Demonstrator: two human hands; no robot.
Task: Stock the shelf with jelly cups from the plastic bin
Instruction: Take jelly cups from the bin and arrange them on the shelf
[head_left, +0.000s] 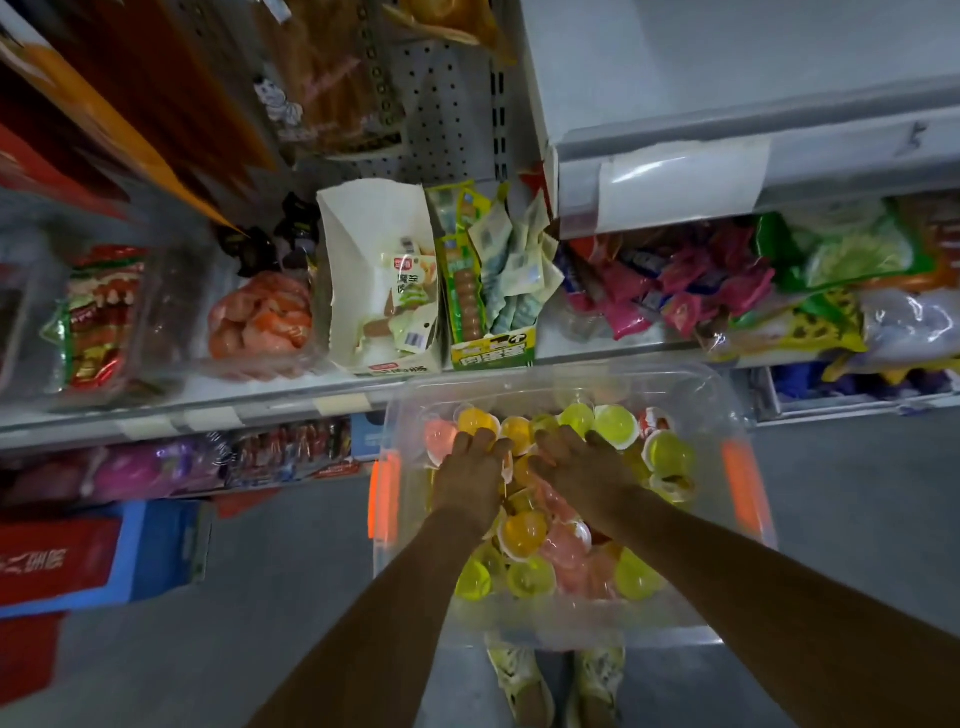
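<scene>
Many jelly cups (523, 535) (under left hand (470, 480), right hand (589, 467)) fill plastic bin (748, 499).

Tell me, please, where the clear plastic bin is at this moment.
The plastic bin sits lower centre in the head view, just below the shelf edge, with left hand and right hand among its jelly cups.

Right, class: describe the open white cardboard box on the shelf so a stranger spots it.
From the clear plastic bin, look up to the grey shelf. The white cardboard box stands between an orange bag and a green carton, the only plain white one.
</scene>
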